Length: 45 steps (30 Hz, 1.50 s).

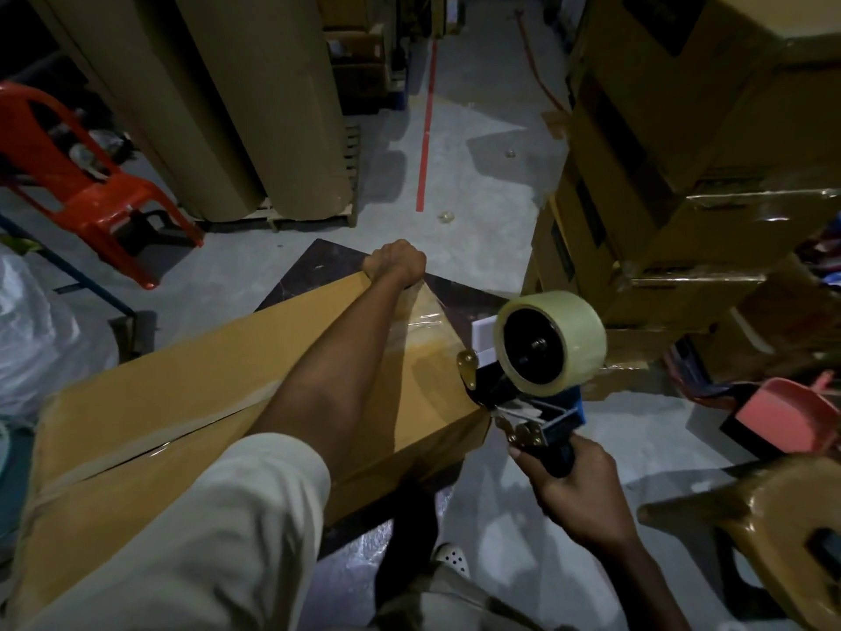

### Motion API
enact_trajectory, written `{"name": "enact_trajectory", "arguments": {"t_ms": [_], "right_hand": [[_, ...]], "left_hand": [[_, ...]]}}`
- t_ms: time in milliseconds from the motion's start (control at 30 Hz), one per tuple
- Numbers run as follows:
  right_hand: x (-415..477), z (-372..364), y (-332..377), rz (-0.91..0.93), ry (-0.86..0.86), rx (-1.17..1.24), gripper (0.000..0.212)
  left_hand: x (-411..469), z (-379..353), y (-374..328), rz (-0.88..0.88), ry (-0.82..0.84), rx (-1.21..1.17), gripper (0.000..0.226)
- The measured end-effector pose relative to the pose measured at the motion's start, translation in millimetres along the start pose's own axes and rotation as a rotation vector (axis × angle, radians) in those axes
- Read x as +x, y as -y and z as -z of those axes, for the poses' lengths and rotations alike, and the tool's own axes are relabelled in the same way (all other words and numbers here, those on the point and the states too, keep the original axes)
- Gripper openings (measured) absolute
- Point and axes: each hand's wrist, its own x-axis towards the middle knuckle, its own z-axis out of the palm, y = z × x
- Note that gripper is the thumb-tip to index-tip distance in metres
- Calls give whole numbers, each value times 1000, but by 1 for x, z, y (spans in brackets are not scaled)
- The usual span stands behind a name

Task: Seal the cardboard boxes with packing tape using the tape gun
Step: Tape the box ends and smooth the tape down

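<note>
With the left hand [395,266] gripping the far end of the box [182,403] and the right hand [575,482] holding the tape gun [537,362] at its corner, the tape, hard to see, could be wrinkling if the box is sliding.

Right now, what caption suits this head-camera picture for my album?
Left hand grips the far end of a cardboard box while the right hand holds a tape gun at its edge.

Open floor [473,189] ahead btwn rolls [218,107] & stacked boxes [673,166]; red chair [86,189] blocks far left.
</note>
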Motion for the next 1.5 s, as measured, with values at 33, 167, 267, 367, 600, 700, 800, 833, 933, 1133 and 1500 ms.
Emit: {"name": "enact_trajectory", "arguments": {"t_ms": [33,167,267,367,600,700,800,833,933,1133,1500], "right_hand": [[-4,2,-1,-8,2,9,25],[-5,5,5,12,5,-1,24],[-7,8,4,12,2,-22,26],[-24,13,-12,-25,-3,-59,26],[-43,14,-27,-40,3,-34,29],[-56,18,-34,-65,-11,0,30],[-65,22,-36,-91,12,11,23],[-66,22,-37,-87,14,9,26],[-64,24,-35,-73,16,-33,31],[-74,12,-44,-147,54,-98,28],[-79,27,-36,-141,57,-101,36]], "left_hand": [[0,0,-1,-3,-5,7,35],[-2,-1,-2,-3,-15,15,33],[-3,0,-3,-6,-23,24,35],[-5,1,-3,-4,-22,27,37],[-5,-2,-3,5,-48,20,38],[-9,-4,-3,9,-39,19,39],[-7,-4,-4,9,-52,3,39],[-6,-3,-5,14,-60,-2,38],[-6,-4,-4,33,-70,0,37],[-6,-8,-5,45,-69,7,38],[2,-18,2,32,-140,-1,45]]}}
